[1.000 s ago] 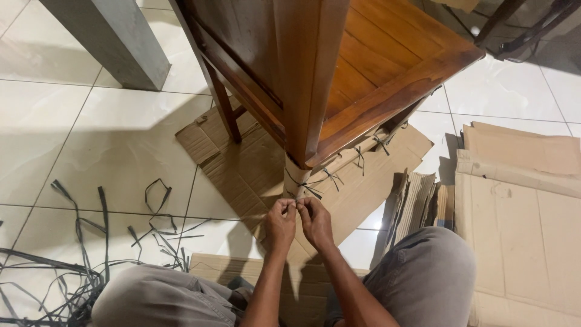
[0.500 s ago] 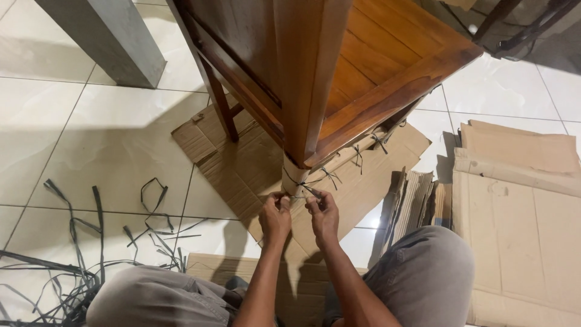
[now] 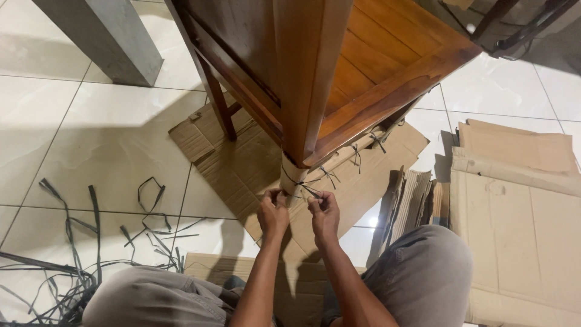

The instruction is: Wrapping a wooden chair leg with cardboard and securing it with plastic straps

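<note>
Two hands work at the foot of one wooden table [image 3: 363, 66]. The left hand [image 3: 273, 213] and the right hand [image 3: 324, 213] sit just apart, each with fingertips pinched together on an end of one thin dark string [image 3: 301, 192] that runs around the cardboard-wrapped table leg [image 3: 292, 177]. That leg stands at 12 o'clock from the hands, touching the fingertips. Along the wrapped rail at 1 o'clock at least three more tied knots [image 3: 357, 151] show. A second, bare table leg [image 3: 219, 106] stands at 11 o'clock on a flattened cardboard sheet [image 3: 236, 166]. A loose heap of dark plastic strapping [image 3: 85, 254] lies at 8 o'clock on the tiled floor [image 3: 109, 139]. A stack of folded cardboard [image 3: 520, 200] lies at 3 o'clock. One grey pillar [image 3: 106, 39] rises at 10 o'clock. Two knees in grey trousers [image 3: 417, 272] frame the forearms.
</note>
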